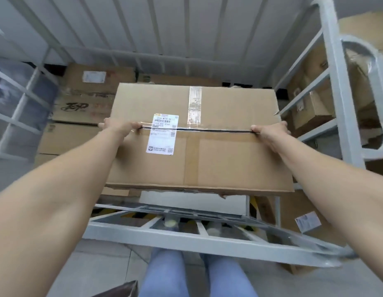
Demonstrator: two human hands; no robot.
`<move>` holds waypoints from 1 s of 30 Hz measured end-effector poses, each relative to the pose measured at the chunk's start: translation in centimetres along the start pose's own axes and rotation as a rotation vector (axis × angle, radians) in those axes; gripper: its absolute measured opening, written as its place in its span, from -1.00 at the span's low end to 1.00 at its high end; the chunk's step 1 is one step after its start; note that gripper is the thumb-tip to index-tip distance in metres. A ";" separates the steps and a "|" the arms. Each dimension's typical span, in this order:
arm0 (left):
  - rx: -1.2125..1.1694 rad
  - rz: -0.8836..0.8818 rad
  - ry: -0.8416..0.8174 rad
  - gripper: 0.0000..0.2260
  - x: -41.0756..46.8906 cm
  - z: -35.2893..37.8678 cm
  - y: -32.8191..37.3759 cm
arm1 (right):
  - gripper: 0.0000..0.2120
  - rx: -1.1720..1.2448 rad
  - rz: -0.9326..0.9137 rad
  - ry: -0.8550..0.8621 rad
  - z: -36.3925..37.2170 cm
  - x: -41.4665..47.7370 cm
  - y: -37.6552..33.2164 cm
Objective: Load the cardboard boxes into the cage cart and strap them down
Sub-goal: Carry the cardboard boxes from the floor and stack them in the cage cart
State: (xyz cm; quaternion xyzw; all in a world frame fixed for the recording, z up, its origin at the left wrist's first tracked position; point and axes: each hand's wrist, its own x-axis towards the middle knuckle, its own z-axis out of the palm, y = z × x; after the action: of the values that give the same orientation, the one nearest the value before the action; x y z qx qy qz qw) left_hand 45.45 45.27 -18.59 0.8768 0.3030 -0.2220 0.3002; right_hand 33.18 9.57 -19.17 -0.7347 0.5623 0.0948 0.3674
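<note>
Holding our cardboard box [199,159] over the open front of the cage cart [186,240], left hand [119,127] gripping its left edge, right hand [272,132] gripping its right, black cord [199,130] taut between our thumbs, stacked boxes [79,112] behind.

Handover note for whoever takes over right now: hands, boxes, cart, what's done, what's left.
Left hand: grips the left end of the cardboard box.
Right hand: grips the right end of the same box.
Box: held roughly level over the cage cart, apparently not yet set down.
A thin black line crosses the box between the hands; I cannot tell whether it is a strap or a seam.
Done: stacked boxes already sit at the cart's back left.
Left: set this box down, probably beside that stack, then strap the load. No fastened strap is visible.
</note>
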 end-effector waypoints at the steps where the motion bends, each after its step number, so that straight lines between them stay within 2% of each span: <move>1: -0.003 -0.011 -0.010 -0.12 1.2 1.1 -0.7 | -0.06 -0.016 0.020 -0.005 0.9 0.6 0.9; 8: 0.111 -0.063 -0.088 -0.12 6.7 8.1 -5.0 | -0.09 -0.071 0.134 -0.023 6.8 4.4 7.0; 14: 0.142 -0.112 -0.100 -0.12 10.1 13.2 -8.3 | -0.16 -0.135 0.157 -0.077 11.1 7.6 10.9; 19: 0.146 -0.129 -0.119 -0.13 12.8 16.6 -10.1 | -0.14 -0.156 0.179 -0.092 14.4 10.1 12.6; 26: 0.183 -0.108 -0.105 -0.19 16.8 20.3 -12.6 | -0.11 -0.041 0.251 -0.155 18.8 13.7 15.1; 30: 0.121 -0.122 -0.087 -0.12 19.6 21.8 -13.7 | -0.09 0.004 0.277 -0.201 21.2 15.3 16.1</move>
State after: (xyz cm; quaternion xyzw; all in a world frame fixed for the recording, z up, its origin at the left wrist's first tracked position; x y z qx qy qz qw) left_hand 45.83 47.40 -50.86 0.8628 0.3283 -0.2959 0.2454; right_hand 29.94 10.15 -49.69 -0.6363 0.6189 0.2166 0.4065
